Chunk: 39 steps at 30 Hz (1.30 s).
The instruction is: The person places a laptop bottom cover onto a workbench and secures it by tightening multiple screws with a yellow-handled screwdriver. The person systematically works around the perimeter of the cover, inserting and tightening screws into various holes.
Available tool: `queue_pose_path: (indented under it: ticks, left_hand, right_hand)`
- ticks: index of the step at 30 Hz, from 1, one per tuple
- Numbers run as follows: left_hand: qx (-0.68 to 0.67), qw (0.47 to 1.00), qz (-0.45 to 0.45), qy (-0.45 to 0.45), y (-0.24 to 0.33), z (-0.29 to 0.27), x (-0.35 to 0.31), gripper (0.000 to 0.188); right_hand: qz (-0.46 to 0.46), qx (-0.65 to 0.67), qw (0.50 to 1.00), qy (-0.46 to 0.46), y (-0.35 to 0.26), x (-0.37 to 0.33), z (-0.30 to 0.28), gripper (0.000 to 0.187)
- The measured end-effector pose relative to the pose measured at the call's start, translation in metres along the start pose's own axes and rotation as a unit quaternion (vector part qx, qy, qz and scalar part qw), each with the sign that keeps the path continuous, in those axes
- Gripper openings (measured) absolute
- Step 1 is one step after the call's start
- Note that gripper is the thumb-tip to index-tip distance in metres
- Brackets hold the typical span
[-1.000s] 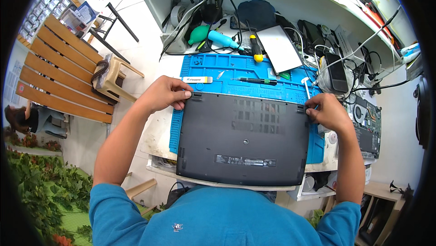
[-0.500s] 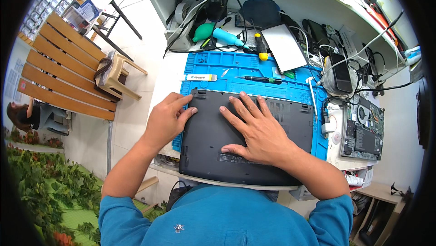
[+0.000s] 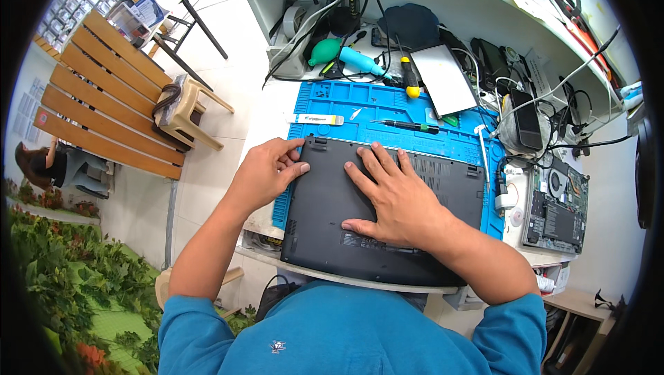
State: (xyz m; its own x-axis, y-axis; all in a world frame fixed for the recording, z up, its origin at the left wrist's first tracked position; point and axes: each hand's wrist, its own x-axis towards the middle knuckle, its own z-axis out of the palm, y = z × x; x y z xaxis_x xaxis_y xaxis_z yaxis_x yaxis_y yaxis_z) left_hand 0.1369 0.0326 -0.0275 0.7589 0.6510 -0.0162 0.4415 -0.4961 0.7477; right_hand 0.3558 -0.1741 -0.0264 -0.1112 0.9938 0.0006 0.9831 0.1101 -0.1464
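Note:
A black laptop (image 3: 318,202) lies bottom side up on a blue silicone work mat (image 3: 325,104). At its far left corner my left hand (image 3: 266,173) grips the edge, the thumb on top and the fingers curled at the side; the fingertips are partly hidden. My right hand (image 3: 391,198) rests flat on the bottom cover with its fingers spread. Beyond the laptop, a black screwdriver (image 3: 409,126) and a white-and-yellow flat strip (image 3: 317,119) lie on the mat.
An opened laptop base (image 3: 557,202) with its board and fan showing sits at the right. A yellow-and-black screwdriver (image 3: 409,79), a green air blower (image 3: 325,51), a phone (image 3: 526,119) and tangled cables crowd the back. A slatted bench (image 3: 111,95) stands left, with a seated person beyond.
The whole view has shifted slightly. My left fingers have curled a little more at the laptop's corner; my right hand stays flat in the same place on the cover.

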Motion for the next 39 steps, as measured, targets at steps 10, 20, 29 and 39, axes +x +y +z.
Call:
queue_pose_path:
  ticks: [10, 20, 29, 39]
  left_hand:
    - [0.010, 0.996, -0.064, -0.059, 0.006, -0.007, 0.009, 0.049]
    - [-0.145, 0.970, -0.169, -0.098, 0.001, -0.010, -0.041, 0.060]
    - [-0.230, 0.942, -0.207, -0.126, -0.011, -0.016, -0.040, 0.035]
    - [-0.226, 0.936, -0.246, -0.113, -0.004, -0.013, -0.103, 0.029]
  right_hand:
    - [0.018, 0.004, 0.996, -0.084, -0.016, 0.014, -0.020, 0.106]
    - [0.011, -0.031, 0.999, -0.026, -0.011, 0.003, 0.007, 0.118]
    - [0.007, -0.041, 0.999, -0.015, -0.013, 0.004, 0.011, 0.119]
    - [0.014, -0.045, 0.999, -0.008, -0.010, 0.000, 0.015, 0.123]
